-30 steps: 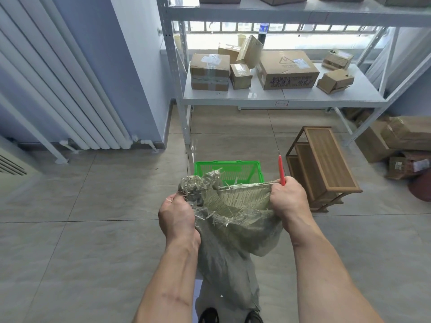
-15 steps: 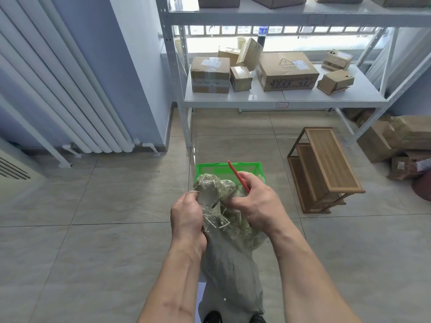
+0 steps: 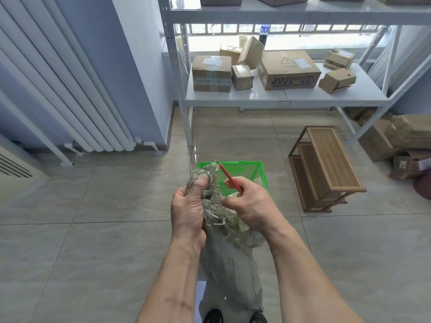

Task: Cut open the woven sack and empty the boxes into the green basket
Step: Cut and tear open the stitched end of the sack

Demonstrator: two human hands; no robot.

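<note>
A grey-green woven sack (image 3: 229,259) hangs in front of me, its frayed top bunched between both hands. My left hand (image 3: 187,209) grips the sack's gathered mouth, thumb up on the loose threads. My right hand (image 3: 248,202) is closed on a thin red cutter (image 3: 229,178), which points up and to the left, and its fingers also touch the sack's top. The green basket (image 3: 250,170) stands on the floor just beyond the hands, partly hidden by the sack. I cannot see any boxes inside the sack.
A white metal shelf (image 3: 279,99) with several cardboard boxes (image 3: 289,69) stands ahead. A small wooden rack (image 3: 324,164) sits right of the basket. More boxes (image 3: 394,138) lie at the far right. A radiator (image 3: 58,89) lines the left wall.
The sack's mouth was stretched wide between my hands; now both hands have come together and bunched it. The red cutter tilted from upright to leaning left.
</note>
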